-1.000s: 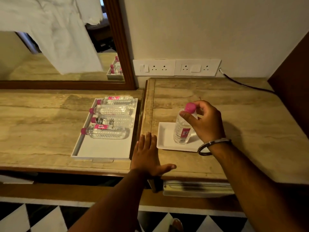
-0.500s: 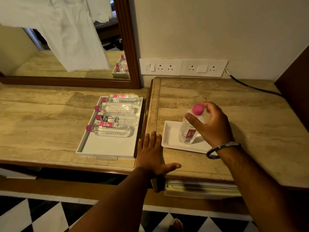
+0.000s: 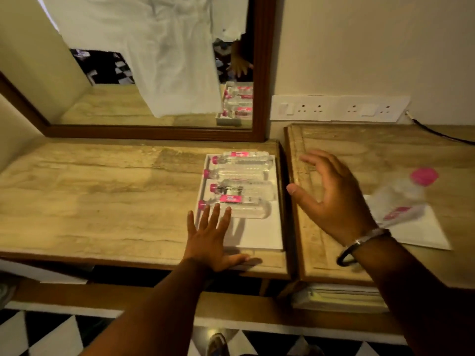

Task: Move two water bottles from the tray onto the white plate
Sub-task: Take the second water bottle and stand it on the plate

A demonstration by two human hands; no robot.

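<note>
- Head view: the left hand (image 3: 209,240) lies flat with fingers spread, palm down on the near left corner of the tray (image 3: 259,235), fingertips just short of the nearest bottle; it grips nothing.
- The right hand (image 3: 331,199) hangs in the air above the seam between the two slabs of the worktop (image 3: 102,196), fingers apart and slightly curled, empty, with a bangle (image 3: 359,245) at the wrist.
- The white tray sits at the right end of the left slab and holds four water bottles (image 3: 241,185) lying on their sides in a row, pink caps to the left, filling the far half; the near half is bare.
- On the right slab a fifth water bottle (image 3: 403,199) with a pink cap stands on the white plate (image 3: 424,235). It is heavily blurred, so it seems to lean to the right, though that may only be smear.
- Behind the tray a wood-framed mirror (image 3: 258,73) reflects the bottles, and a socket strip (image 3: 339,108) runs along the wall.
</note>
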